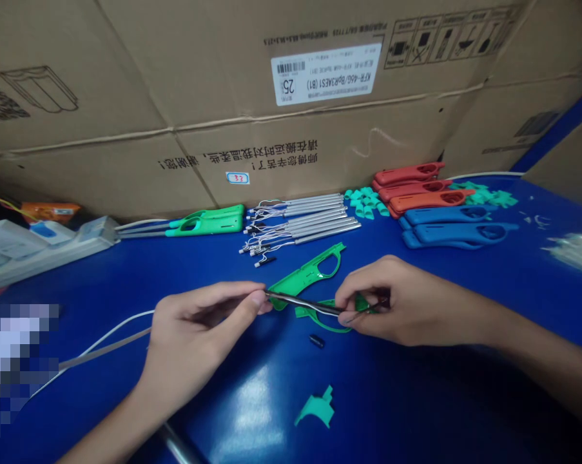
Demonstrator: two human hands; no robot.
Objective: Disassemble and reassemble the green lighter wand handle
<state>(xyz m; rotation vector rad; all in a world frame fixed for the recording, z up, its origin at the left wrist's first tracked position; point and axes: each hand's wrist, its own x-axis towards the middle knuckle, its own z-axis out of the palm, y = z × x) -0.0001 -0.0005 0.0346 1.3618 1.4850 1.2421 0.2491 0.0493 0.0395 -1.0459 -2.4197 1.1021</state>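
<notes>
A blue bench (252,380) is backed by a cardboard box (213,84); above the bench a thin dark rod (303,301) is held slantwise, pinched by the fingers of both the left hand (194,328) and the right hand (397,299); a green shell half (296,281) is seen beyond, a black cylinder (316,341) nearer.

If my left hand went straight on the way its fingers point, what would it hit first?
Apart from the dark rod it holds, your left hand would probably meet the nearest green shell first, though it may pass above; depth is unclear.
</notes>
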